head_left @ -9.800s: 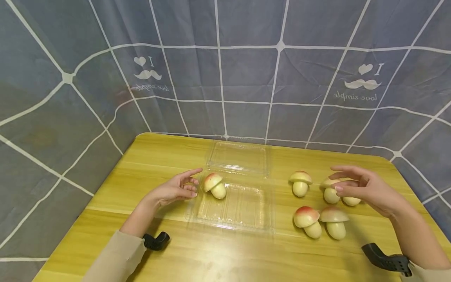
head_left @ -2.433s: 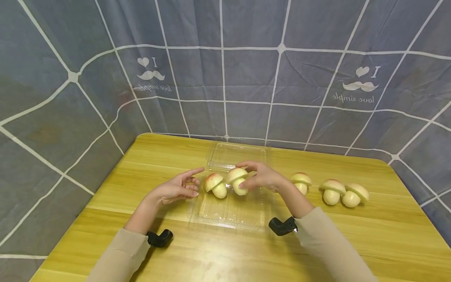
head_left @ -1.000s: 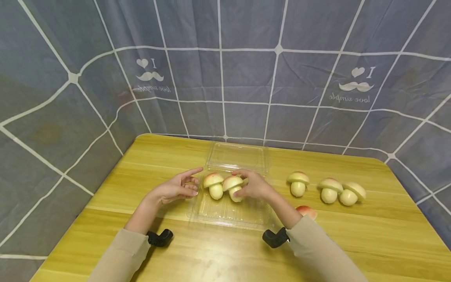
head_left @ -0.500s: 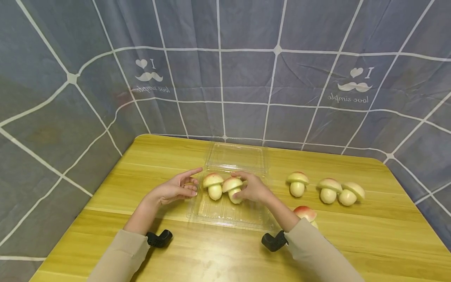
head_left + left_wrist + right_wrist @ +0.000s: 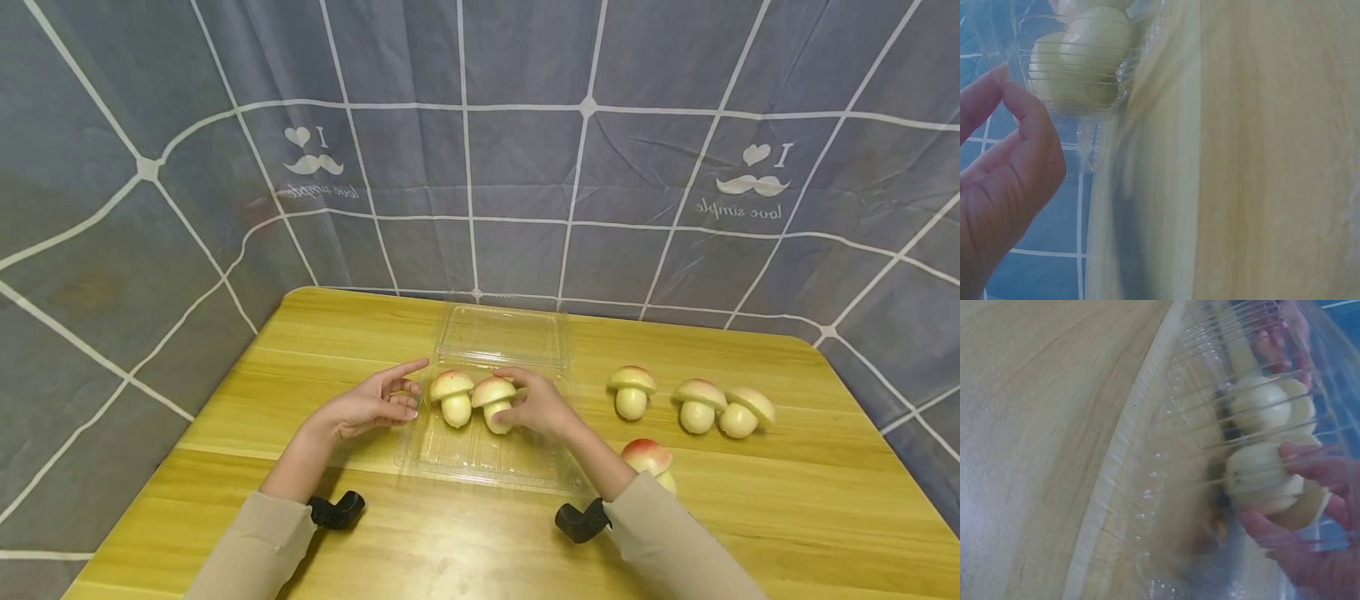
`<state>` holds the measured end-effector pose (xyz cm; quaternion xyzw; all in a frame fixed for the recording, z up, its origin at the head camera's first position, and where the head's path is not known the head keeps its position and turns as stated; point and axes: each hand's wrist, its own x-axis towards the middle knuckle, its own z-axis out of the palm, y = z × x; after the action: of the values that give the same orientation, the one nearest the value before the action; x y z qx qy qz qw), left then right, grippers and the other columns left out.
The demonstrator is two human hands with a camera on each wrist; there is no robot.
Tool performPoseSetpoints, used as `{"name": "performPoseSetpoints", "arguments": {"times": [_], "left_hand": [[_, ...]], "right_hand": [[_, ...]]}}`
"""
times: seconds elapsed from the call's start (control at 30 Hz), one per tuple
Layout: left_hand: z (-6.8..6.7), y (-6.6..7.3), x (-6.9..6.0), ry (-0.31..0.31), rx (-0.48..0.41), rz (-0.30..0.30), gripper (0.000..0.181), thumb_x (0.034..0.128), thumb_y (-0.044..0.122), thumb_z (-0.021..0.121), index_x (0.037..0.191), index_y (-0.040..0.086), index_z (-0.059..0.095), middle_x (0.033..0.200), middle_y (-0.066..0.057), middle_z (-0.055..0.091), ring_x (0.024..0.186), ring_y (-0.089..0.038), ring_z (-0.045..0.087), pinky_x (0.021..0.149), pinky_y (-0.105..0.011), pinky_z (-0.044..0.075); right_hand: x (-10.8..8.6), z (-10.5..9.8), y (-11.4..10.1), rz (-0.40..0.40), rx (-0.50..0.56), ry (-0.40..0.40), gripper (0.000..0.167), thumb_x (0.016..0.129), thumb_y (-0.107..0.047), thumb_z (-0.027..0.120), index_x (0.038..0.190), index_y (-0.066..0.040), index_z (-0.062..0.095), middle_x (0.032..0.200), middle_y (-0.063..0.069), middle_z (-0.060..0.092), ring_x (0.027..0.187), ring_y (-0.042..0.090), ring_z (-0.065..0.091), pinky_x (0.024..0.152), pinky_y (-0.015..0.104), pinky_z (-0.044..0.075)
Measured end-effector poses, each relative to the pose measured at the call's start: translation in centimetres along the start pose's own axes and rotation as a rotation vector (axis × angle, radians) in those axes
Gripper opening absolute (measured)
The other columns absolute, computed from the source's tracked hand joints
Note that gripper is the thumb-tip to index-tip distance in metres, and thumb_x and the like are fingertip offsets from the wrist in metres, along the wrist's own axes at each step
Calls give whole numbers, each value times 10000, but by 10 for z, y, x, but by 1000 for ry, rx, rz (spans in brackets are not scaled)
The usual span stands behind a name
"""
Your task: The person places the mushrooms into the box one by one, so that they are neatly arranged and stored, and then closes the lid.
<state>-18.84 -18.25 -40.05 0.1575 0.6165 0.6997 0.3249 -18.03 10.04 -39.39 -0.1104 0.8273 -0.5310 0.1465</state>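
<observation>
Two mushroom-shaped pieces with reddish caps and pale stems lie side by side in a clear plastic container (image 5: 480,477). My right hand (image 5: 538,407) holds the right mushroom (image 5: 496,403), thumb at the stem and fingers at the cap; in the right wrist view this hand (image 5: 1319,519) grips the same mushroom (image 5: 1260,478). The left mushroom (image 5: 454,398) stands free of both hands. Beside the container's left edge is my left hand (image 5: 367,406), its fingers loosely bent; in the left wrist view the thumb and a fingertip of this hand (image 5: 1010,169) are at the clear wall.
The container's lid (image 5: 501,333) lies folded back behind it. To the right on the wooden table are a single mushroom (image 5: 632,392), two touching ones (image 5: 699,406), and a redder one (image 5: 647,457) partly behind the right forearm. A grey-blue curtain (image 5: 525,167) surrounds the table.
Over the last seconds, my right hand came from the table's right side to the container with a mushroom, which now lies against the left one. My left hand has barely moved.
</observation>
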Motion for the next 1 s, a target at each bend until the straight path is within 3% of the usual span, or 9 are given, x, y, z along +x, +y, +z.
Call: {"name": "performPoseSetpoints", "arguments": {"times": [0.2,0.47,1.0], "left_hand": [[0,0,0,2,9,-4,840,840,-126,550,1500,71,69,1032,-65,383,804,-88,508,669,-206,465],[0,-1,0,-3,2,-3,841,841,-123,552,1500,70,67,1026,-58,390,795,-86,513,657,-203,456],[-2,0,1,6,18,-14,843,842,-108,563,1502,78,72,1038,-66,390,820,-97,515,665,-210,464]], "right_hand": [[-1,1,3,-12,1,14,669,714,26,767,1325,-49,505,1141,184,565,869,240,611,641,286,531],[0,1,6,13,-4,64,677,703,-5,786,1321,-98,527,1060,194,568,805,210,611,625,286,526],[1,1,4,18,41,47,724,708,38,766,1357,-95,474,1083,239,501,793,228,628,624,304,536]]}}
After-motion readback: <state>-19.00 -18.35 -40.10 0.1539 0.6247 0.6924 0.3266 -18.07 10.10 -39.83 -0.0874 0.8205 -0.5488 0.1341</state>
